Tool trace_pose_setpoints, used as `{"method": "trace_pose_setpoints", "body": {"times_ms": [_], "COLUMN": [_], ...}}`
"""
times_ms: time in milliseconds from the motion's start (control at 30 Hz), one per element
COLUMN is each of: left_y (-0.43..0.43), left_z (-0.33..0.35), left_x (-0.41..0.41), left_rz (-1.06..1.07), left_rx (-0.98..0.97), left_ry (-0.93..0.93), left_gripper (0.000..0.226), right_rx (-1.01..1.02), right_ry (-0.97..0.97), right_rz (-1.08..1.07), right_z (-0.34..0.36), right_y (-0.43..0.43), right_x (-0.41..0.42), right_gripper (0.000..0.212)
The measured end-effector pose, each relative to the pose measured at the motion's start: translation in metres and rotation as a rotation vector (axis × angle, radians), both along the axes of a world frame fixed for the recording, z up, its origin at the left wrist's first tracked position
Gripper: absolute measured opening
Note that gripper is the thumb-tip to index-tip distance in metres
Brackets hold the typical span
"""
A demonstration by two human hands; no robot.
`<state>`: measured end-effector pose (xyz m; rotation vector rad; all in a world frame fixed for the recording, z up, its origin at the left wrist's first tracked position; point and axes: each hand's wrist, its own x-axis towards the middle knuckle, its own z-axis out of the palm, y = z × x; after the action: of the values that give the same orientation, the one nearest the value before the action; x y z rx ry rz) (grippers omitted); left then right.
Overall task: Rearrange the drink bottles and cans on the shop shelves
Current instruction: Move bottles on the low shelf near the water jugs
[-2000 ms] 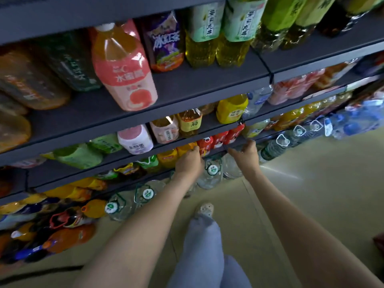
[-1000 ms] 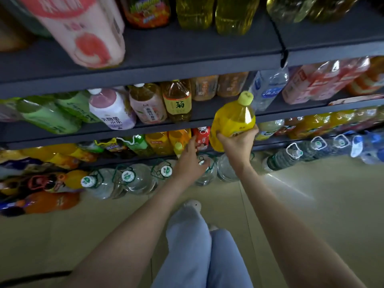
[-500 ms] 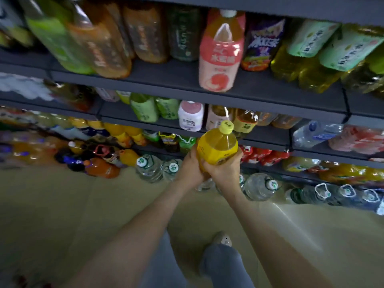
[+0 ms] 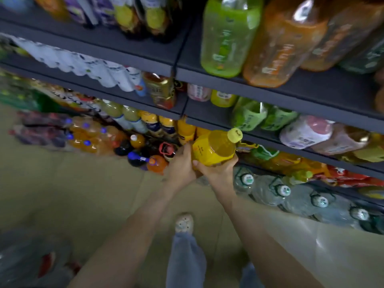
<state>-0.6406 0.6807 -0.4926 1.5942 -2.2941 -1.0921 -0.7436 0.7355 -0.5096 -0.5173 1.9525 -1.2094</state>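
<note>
Together, your left hand (image 4: 182, 163) and right hand (image 4: 218, 170) wrap their fingers around a yellow bottle (image 4: 214, 147), held tilted in front of the dark shelves (image 4: 270, 96), above large water bottles (image 4: 268, 192) on the floor.

A yellow bottle (image 4: 214, 149) with a yellow screw cap (image 4: 235, 135) is held clear of the dark grey shelves (image 4: 311, 96), tilted so that its cap points up and to the right. The left grip (image 4: 180, 163) cups its lower side and the right grip (image 4: 218, 169) wraps it from beneath (thumb laid across the label, whose print is too blurred to read). Above it stand a tall green bottle (image 4: 226, 38) and an orange bottle (image 4: 280, 50). Clear water bottles (image 4: 268, 194) line the bottom row.
</note>
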Motion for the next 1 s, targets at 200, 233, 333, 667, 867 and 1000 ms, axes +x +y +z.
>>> {"method": "trace_pose_setpoints", "body": {"times_ms": [200, 233, 333, 667, 867, 1000], "left_y": [-0.057, -0.065, -0.089, -0.163, -0.196, -0.188], "left_z": [-0.024, -0.030, -0.052, -0.125, -0.137, -0.134], "left_x": [0.038, 0.037, 0.028, -0.047, -0.067, -0.087], "left_rz": [0.020, 0.018, -0.023, -0.208, -0.185, -0.151], "left_rx": [0.050, 0.049, 0.016, -0.010, 0.063, -0.012], "left_ry": [0.052, 0.059, 0.124, 0.336, 0.240, 0.179], "left_gripper": [0.086, 0.087, 0.090, 0.090, 0.101, 0.092], "right_rx": [-0.077, -0.092, -0.122, -0.206, -0.186, -0.158], "right_ry": [0.003, 0.040, 0.171, 0.641, 0.710, 0.676], "right_rz": [0.124, 0.138, 0.169, -0.026, -0.062, -0.148], "right_z": [-0.023, -0.029, -0.046, -0.113, -0.115, -0.113], "right_y": [-0.048, -0.051, -0.059, -0.103, -0.130, -0.134], "right_x": [0.021, 0.016, -0.004, -0.056, -0.062, -0.062], "right_gripper": [0.102, 0.095, 0.071, 0.050, 0.055, 0.040]}}
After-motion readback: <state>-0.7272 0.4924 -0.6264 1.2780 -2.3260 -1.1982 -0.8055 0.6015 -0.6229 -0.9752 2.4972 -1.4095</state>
